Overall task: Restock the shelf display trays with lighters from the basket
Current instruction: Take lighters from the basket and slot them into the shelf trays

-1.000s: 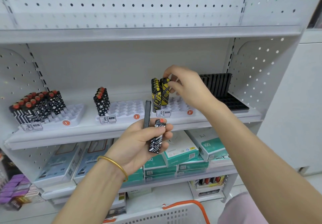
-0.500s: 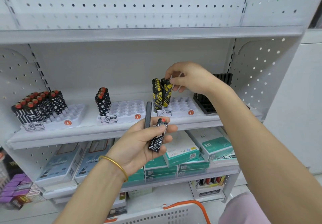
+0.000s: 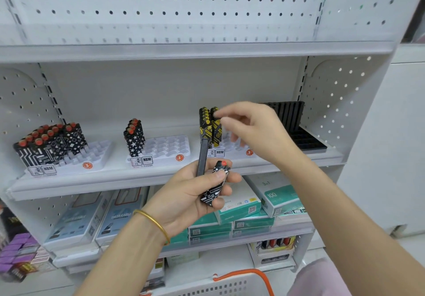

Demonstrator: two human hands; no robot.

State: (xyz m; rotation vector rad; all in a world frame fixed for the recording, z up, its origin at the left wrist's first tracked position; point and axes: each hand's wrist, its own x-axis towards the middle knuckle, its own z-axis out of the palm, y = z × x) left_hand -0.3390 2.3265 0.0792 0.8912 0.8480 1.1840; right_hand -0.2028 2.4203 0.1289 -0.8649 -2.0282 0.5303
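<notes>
White shop shelf fills the frame. At centre the left hand grips a patterned lighter and a dark stick. Right of centre the right hand is blurred at the yellow lighters in their tray; pinching or not, I cannot tell. Lighters look light, stiff, smooth: pinch the flat sides near the top.

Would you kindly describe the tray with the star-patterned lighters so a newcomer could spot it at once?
Find the white shelf carrying three white display trays and one black tray. Take the white tray second from the left. It alone holds black lighters with white stars, standing in a short row along its left side.
</notes>
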